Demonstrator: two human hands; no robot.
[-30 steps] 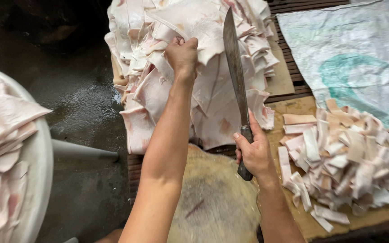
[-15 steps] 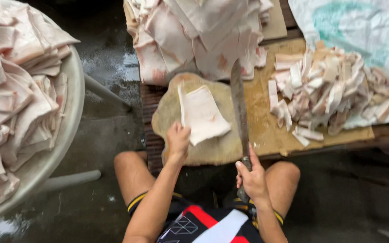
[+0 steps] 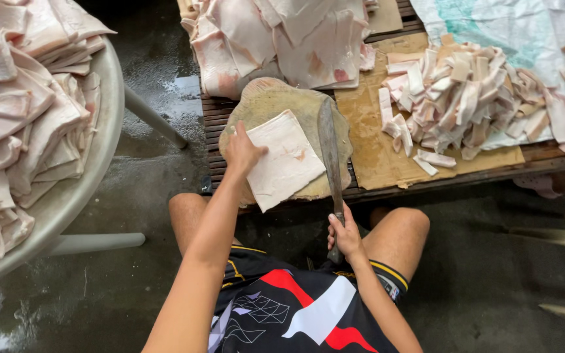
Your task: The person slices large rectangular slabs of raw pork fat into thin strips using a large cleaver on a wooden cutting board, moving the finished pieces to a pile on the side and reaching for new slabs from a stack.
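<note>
A flat, pale slab of pork skin [image 3: 288, 161] lies on a round wooden chopping block [image 3: 276, 98]. My left hand [image 3: 242, 150] presses on the slab's left edge. My right hand [image 3: 344, 233] grips the handle of a long cleaver-like knife [image 3: 329, 145], whose blade rests across the block just right of the slab, tip pointing away from me. A heap of uncut slabs [image 3: 276, 39] sits beyond the block. A pile of cut strips [image 3: 465, 98] lies on cardboard [image 3: 374, 153] to the right.
A large white basin [image 3: 80, 189] full of more slabs stands on the left on white legs. The block rests on a low slatted wooden platform [image 3: 212, 121]. The floor is wet dark concrete. A printed plastic sack [image 3: 511, 26] lies at the far right.
My left hand pulled a slab from the heap and laid it on the block. My right hand brought the knife down beside it. The view has tilted down toward my knees.
</note>
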